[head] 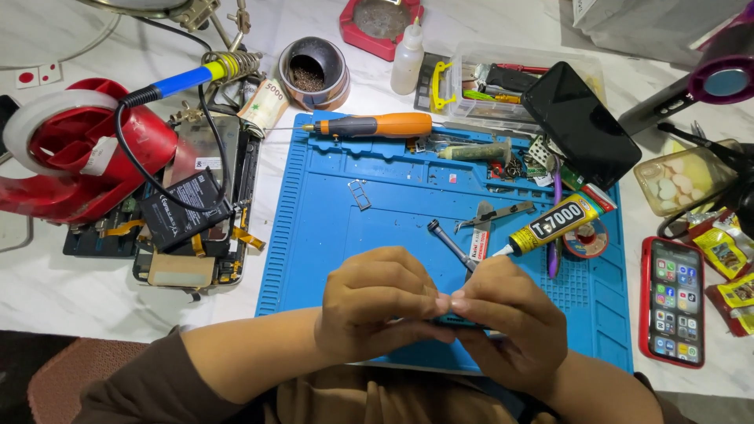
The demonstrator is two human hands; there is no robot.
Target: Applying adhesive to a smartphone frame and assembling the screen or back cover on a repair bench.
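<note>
From the head camera I look down on a blue mat (330, 228) laid on a white tabletop (47, 283). My left hand (377, 302) and right hand (510, 318) meet at the mat's near edge, thumbs pressed tip to tip, both pinched on a thin dark device (459, 320), probably a phone; only a sliver shows between the fingers. Just beyond the hands lie a metal tool (449, 240), tweezers (495, 213) and a glue tube (561, 221). Further back rests an orange screwdriver (377, 125). A red-cased phone (672, 301) sits to the right, an opened phone with a loose battery (182, 210) to the left. I judge the risk to be slipping: the device is hidden and gripped by fingertips only, so too much thumb pressure could crack it or drop it off the edge.
</note>
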